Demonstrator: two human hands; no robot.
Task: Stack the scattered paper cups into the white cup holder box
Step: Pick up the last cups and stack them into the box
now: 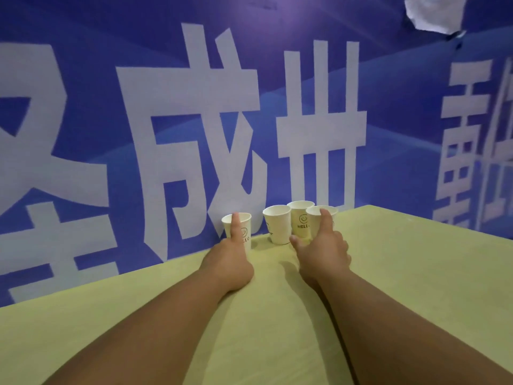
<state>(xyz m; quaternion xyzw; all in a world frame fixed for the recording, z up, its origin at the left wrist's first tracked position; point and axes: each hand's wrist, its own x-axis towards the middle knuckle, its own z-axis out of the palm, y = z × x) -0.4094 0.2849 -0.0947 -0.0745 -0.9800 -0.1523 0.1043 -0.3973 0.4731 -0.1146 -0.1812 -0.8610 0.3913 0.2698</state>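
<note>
Gripped the left cup (246, 232) in the left hand (230, 259), thumb up its near wall, left two middle cups (277, 226) standing free, clasped the right cup (313, 221) in the right hand (324, 252), at the table's (277, 329) far edge.

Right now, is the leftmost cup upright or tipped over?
Upright: the leftmost cup stands mouth-up on the table, held by the left hand.

On the yellow-green flat tabletop (277, 315), the middle white paper cup (276, 225) stands just before the blue printed banner wall (111, 134). Left of it, apart, a second white paper cup (245, 226) sits in the left hand (231, 257). Just right and slightly behind stands a third white paper cup (301, 218); further right, a fourth white paper cup (313, 220) in the right hand (322, 251).
</note>
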